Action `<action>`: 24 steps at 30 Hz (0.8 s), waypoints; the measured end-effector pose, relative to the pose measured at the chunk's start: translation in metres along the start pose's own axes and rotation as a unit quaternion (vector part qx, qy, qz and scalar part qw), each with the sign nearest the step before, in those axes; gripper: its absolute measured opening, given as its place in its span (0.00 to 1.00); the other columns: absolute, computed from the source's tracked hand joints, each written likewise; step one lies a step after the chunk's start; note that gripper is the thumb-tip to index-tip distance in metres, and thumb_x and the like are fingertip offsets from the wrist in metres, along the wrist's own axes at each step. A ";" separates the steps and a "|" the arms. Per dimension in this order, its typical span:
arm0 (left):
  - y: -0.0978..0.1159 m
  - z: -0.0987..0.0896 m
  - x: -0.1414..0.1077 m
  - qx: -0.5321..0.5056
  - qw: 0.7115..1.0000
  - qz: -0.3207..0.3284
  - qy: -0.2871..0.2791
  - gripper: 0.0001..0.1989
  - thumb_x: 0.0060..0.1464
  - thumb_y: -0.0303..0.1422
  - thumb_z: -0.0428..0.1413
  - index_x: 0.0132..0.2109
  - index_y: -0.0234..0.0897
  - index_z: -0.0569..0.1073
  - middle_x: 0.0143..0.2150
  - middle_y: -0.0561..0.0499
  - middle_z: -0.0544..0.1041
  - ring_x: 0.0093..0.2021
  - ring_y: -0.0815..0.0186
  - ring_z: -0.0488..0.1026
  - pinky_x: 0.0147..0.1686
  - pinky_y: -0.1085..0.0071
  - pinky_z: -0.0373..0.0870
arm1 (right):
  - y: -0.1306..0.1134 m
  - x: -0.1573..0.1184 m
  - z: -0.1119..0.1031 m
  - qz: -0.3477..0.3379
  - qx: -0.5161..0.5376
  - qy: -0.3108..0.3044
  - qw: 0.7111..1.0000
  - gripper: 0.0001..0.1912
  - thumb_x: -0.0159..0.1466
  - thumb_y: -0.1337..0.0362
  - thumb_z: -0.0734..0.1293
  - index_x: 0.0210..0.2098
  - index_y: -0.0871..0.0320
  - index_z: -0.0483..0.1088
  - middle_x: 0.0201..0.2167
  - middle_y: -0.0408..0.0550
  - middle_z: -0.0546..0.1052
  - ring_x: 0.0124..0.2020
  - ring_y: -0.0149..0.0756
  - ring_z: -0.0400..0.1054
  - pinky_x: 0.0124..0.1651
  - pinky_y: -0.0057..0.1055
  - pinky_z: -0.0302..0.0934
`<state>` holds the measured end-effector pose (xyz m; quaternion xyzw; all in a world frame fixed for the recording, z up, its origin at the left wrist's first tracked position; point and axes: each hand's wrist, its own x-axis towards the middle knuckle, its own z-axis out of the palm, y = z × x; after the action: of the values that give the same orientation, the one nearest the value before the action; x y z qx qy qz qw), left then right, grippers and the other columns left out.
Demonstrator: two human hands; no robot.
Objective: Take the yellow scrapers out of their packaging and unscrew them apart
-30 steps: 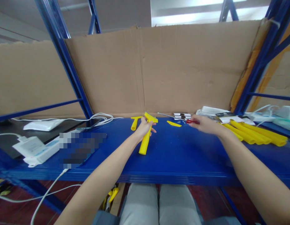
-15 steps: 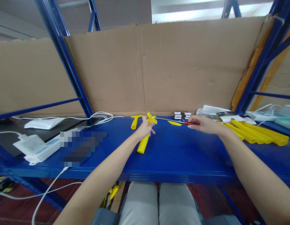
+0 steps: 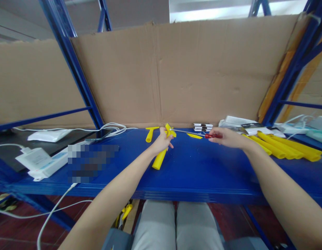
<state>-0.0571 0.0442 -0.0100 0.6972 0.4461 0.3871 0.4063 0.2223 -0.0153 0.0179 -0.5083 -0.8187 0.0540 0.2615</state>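
My left hand (image 3: 163, 141) is closed around a yellow T-shaped handle (image 3: 158, 161), its tube pointing down toward me and its head standing above my fingers. In my right hand (image 3: 224, 137) is a screwdriver (image 3: 210, 136) with a red grip. The long metal shaft runs left, and its tip meets the head of the handle; whether it sits in a screw is too small to tell. A second yellow T-shaped piece (image 3: 149, 134) lies just left of my left hand. Under the shaft, a flat yellow piece (image 3: 194, 135) rests on the blue shelf (image 3: 197, 173).
Several yellow tubes (image 3: 286, 147) lie at the right. Small stacked packs (image 3: 202, 127) stand by the cardboard wall (image 3: 202, 76). To the left are a white power strip (image 3: 50, 166), a charger (image 3: 33, 159) and coiled white cables (image 3: 115, 129). Blue posts (image 3: 80, 76) frame the shelf.
Both hands keep their hold, and the screwdriver tip stays at the head of the handle. The whole view has shifted very slightly.
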 end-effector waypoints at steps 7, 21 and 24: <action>0.001 0.000 0.000 0.002 1.000 -0.001 -0.003 0.15 0.62 0.25 0.47 0.50 0.39 0.49 0.44 0.46 0.73 0.17 0.78 0.69 0.11 0.83 0.58 | 0.002 0.000 0.000 0.001 -0.001 0.001 1.000 0.18 0.56 0.45 0.62 0.28 0.55 0.66 0.23 0.45 0.72 0.26 0.37 0.64 0.31 0.33 0.58; -0.002 -0.003 0.000 0.088 0.996 0.009 0.001 0.14 0.62 0.27 0.46 0.52 0.37 0.50 0.36 0.49 0.75 0.16 0.76 0.67 0.13 0.81 0.58 | -0.002 0.000 -0.001 -0.014 -0.015 0.014 1.000 0.15 0.57 0.48 0.62 0.27 0.54 0.65 0.22 0.45 0.72 0.25 0.36 0.65 0.29 0.32 0.59; -0.002 -0.006 0.000 0.147 0.989 0.002 0.011 0.13 0.62 0.28 0.45 0.52 0.36 0.51 0.26 0.55 0.71 0.13 0.75 0.64 0.13 0.81 0.58 | -0.005 0.000 0.001 -0.024 -0.034 0.031 0.999 0.11 0.58 0.53 0.61 0.28 0.54 0.65 0.24 0.45 0.73 0.25 0.36 0.66 0.29 0.31 0.59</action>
<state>-0.0631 0.0458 -0.0097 0.7458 0.5010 0.3264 0.2937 0.2177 -0.0172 0.0193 -0.4989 -0.8235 0.0045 0.2702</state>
